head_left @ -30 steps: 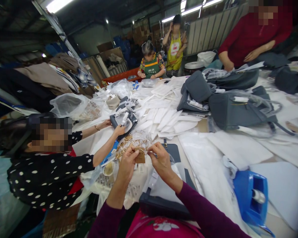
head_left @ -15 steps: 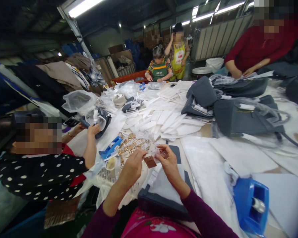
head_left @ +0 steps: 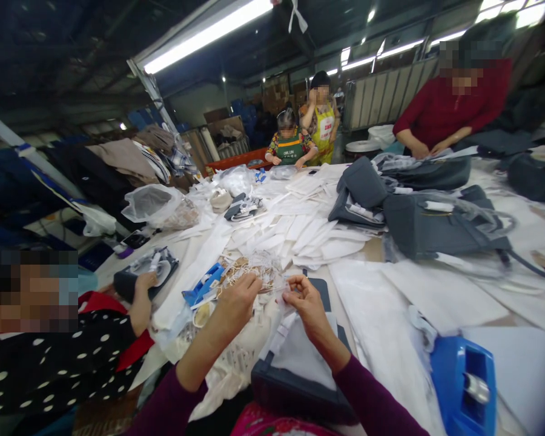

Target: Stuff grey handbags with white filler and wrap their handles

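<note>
My left hand (head_left: 237,301) and my right hand (head_left: 305,301) are raised close together over the table, fingers pinched on a thin white string or tag loop (head_left: 275,287) stretched between them. Just beyond my hands lies a heap of brown paper tags with white strings (head_left: 247,266). Under my forearms sits a dark grey bag (head_left: 295,381) with white paper on it.
A blue tape dispenser (head_left: 463,375) stands at the lower right; a smaller blue one (head_left: 203,283) lies left of the tags. White sheets (head_left: 300,227) and grey bags (head_left: 440,221) cover the table. A person in a dotted top (head_left: 49,357) sits at my left holding a grey bag (head_left: 148,272). Others work at the far side.
The brown tag seen between my fingers earlier no longer shows. The person at my left has drawn the grey bag nearer to themselves. My view has tilted upward.
</note>
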The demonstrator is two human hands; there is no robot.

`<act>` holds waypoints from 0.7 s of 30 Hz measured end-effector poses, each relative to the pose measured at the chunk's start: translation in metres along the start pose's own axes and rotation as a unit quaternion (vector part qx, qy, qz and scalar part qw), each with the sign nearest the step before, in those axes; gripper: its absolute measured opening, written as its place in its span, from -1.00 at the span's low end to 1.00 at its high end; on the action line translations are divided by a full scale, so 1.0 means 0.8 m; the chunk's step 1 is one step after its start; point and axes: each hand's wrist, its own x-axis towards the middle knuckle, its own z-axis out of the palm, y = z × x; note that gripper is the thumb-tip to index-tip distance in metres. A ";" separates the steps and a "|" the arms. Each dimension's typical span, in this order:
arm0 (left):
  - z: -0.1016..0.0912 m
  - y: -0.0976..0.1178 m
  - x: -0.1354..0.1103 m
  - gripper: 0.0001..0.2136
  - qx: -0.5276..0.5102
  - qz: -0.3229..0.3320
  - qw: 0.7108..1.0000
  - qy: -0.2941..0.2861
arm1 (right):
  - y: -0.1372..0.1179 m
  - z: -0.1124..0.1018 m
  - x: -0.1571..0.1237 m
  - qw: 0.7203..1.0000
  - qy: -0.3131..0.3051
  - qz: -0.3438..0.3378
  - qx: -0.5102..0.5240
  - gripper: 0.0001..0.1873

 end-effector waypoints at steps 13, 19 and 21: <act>-0.040 0.017 0.036 -0.87 -0.216 0.053 0.974 -0.038 | -0.024 -0.018 0.001 0.995 0.027 -0.065 -0.075 -0.85; -0.016 0.026 0.050 -0.80 -0.448 -0.039 0.889 -0.090 | -0.030 -0.022 -0.006 0.994 0.035 -0.047 -0.088 -0.86; -0.009 0.028 0.056 -0.78 -0.453 -0.044 0.886 -0.091 | -0.031 -0.024 -0.008 0.997 0.025 -0.026 -0.071 -0.83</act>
